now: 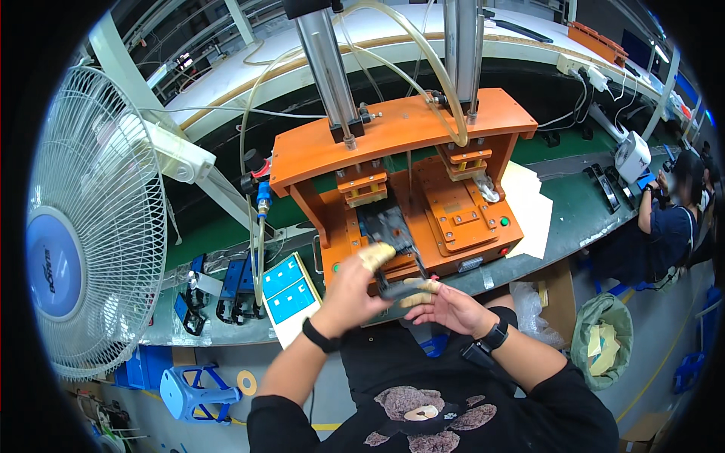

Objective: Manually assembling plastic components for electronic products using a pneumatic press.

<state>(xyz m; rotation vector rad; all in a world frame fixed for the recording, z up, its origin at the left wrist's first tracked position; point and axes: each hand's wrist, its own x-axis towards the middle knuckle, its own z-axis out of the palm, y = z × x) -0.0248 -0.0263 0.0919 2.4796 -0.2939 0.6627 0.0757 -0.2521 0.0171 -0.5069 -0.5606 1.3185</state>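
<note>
An orange press fixture (400, 136) with two pneumatic cylinders stands on the green bench in front of me. A dark flat part (387, 225) lies in its left nest. My left hand (353, 285), with finger cots on, reaches toward that nest and pinches one end of a dark thin strip-like part (399, 288). My right hand (447, 303), also with finger cots, holds the other end of the same part just below the fixture's front edge. The right nest (461, 211) of the fixture holds only its orange plate.
A large white fan (83, 226) stands at my left. Blue jigs (234, 283) and a sheet of blue labels (291, 285) lie on the bench left of the fixture. White paper (532, 208) lies to the right. Another person (668, 223) sits at far right. A lined bin (603, 340) stands below.
</note>
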